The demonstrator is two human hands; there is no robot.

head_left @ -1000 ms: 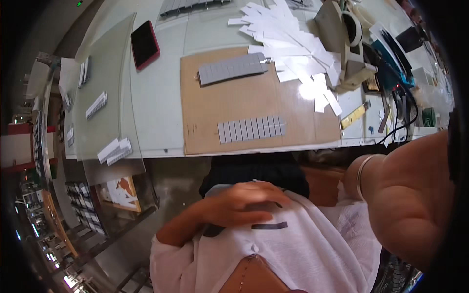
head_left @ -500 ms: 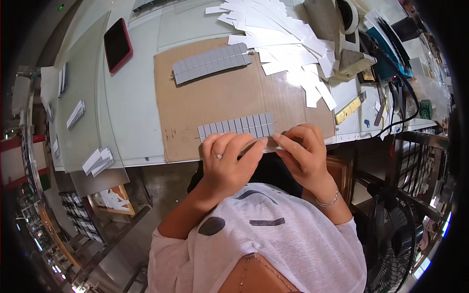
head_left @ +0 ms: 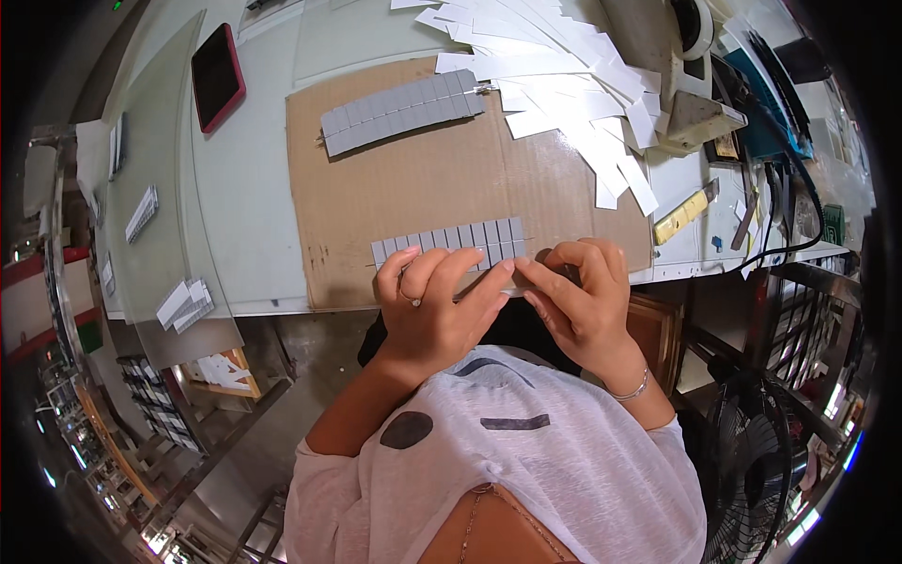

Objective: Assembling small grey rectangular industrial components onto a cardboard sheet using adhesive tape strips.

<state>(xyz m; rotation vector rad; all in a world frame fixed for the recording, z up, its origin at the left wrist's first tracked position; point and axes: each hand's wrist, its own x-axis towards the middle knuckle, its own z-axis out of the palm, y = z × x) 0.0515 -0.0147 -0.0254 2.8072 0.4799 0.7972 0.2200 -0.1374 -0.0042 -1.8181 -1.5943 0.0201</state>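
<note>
A grey strip of narrow upright segments [head_left: 474,235] lies at the near edge of a brown cardboard sheet [head_left: 413,193], with a thin wire sticking out at its ends. My left hand [head_left: 425,299] bends over the strip's near side, fingers on its segments and thumb reaching toward its right corner. There my right hand [head_left: 584,293] is closed in a pinch, its fingertips meeting the left thumb. Whatever sits between the right fingertips is hidden. Farther back on the cardboard rests a second, wider grey segmented piece [head_left: 402,115] with metal ends.
White paper strips [head_left: 554,85] are heaped at the back right. A yellow utility knife [head_left: 684,214] lies right of the cardboard, near a beige tape dispenser [head_left: 691,122]. At the left are a red-edged phone [head_left: 218,77], glass sheets [head_left: 164,226] and small strip bundles [head_left: 185,305]. A black fan [head_left: 756,451] stands lower right.
The view has shifted slightly. My right fingertips have come in closer against the left thumb at the strip's right corner. The left hand still lies over the strip.
</note>
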